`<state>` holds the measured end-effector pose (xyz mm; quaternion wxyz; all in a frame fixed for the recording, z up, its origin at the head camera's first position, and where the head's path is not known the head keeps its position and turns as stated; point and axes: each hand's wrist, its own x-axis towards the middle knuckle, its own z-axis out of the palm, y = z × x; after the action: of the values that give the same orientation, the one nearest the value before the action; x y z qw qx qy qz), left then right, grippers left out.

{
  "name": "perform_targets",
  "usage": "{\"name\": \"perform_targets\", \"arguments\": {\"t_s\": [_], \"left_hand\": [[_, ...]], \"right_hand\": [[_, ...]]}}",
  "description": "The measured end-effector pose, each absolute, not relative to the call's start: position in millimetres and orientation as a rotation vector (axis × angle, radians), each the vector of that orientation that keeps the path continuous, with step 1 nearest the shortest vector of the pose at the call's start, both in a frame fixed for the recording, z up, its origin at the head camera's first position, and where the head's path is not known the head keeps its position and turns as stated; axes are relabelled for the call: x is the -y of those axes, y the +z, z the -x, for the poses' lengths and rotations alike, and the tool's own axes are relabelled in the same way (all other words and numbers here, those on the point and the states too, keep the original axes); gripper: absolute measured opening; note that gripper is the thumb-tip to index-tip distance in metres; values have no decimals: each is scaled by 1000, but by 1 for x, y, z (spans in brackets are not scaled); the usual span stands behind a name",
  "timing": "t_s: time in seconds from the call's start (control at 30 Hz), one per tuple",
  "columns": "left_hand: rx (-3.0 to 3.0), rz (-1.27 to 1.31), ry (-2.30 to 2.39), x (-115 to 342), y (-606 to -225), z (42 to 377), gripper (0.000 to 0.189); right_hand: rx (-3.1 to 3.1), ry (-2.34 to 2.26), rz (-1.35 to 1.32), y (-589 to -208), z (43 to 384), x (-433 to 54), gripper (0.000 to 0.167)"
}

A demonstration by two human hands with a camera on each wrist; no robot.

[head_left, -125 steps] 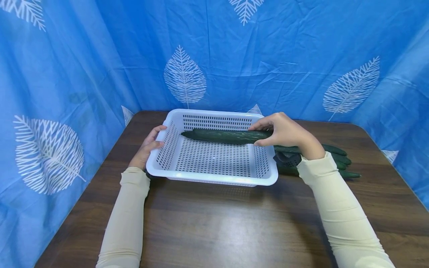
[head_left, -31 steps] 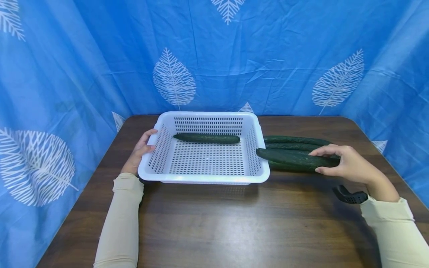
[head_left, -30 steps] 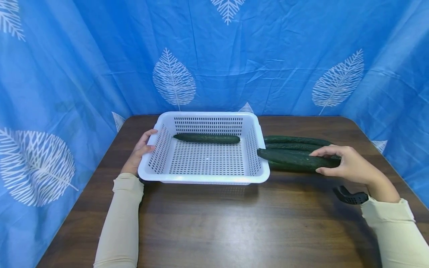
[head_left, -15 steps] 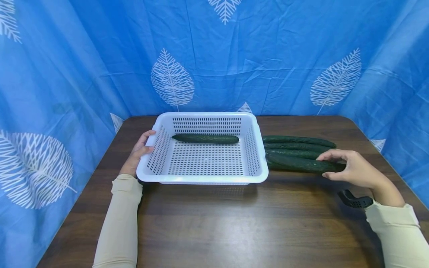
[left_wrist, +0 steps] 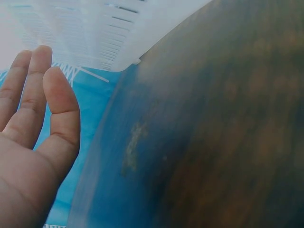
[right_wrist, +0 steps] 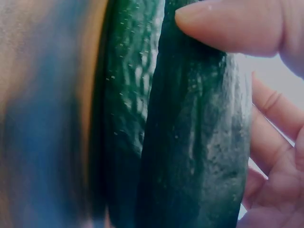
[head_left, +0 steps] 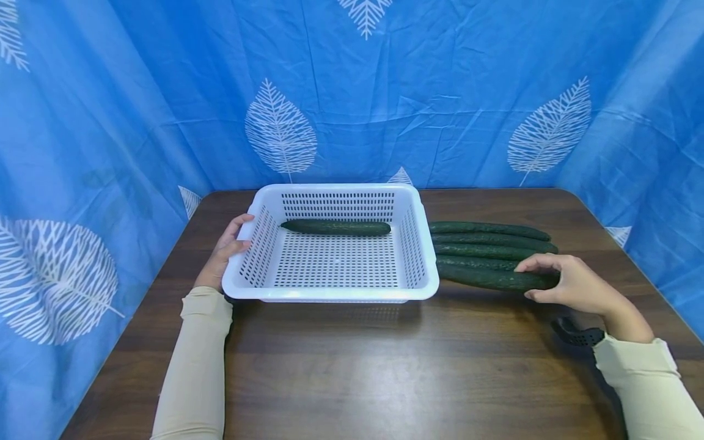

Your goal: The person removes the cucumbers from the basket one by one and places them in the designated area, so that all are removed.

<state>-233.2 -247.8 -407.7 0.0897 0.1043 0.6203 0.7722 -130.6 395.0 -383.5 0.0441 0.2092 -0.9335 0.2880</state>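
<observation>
My left hand (head_left: 221, 255) is at the left end of a white perforated plastic basket (head_left: 330, 294). In the left wrist view its fingers (left_wrist: 62, 109) are nearly straight, tips up by the basket's side. One dark green cucumber (head_left: 337, 228) lies lengthwise inside, near the back wall. On the right, my right hand (head_left: 580, 290) pinches the right end of another cucumber (head_left: 484, 278), thumb in front and fingers behind. That cucumber is frontmost in a row of several, its far end close beside the basket. The right wrist view shows a neighbouring cucumber (right_wrist: 128, 90) right against it.
The other cucumbers (head_left: 489, 228) lie side by side on the dark wooden table (head_left: 379, 366), right of the basket. A blue curtain (head_left: 363, 140) with white leaf prints hangs behind and at both sides. A black device (head_left: 574, 333) sits at my right wrist.
Earlier my right hand held a cucumber in the basket; it now lies there released. Over the last second, the cucumber now held came forward off the others to the row's front. My left hand stayed.
</observation>
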Motion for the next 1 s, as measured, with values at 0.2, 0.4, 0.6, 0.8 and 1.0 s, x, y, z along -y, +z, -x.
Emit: {"name": "perform_targets", "arguments": {"t_s": [0.2, 0.4, 0.6, 0.8, 1.0], "left_hand": [[-1847, -305, 2295, 248, -408, 232, 50], [-1870, -317, 2280, 247, -407, 233, 51], [-1855, -323, 2280, 248, -407, 233, 51], [-1839, -317, 2287, 249, -406, 232, 50], [-1844, -291, 2283, 247, -405, 233, 51]], "right_hand": [[2864, 844, -641, -392, 134, -390, 45], [2877, 811, -632, -396, 136, -382, 43], [2900, 782, -598, -397, 136, -375, 42], [2887, 778, -614, -397, 134, -367, 42], [2857, 733, -639, -400, 132, -361, 43]]}}
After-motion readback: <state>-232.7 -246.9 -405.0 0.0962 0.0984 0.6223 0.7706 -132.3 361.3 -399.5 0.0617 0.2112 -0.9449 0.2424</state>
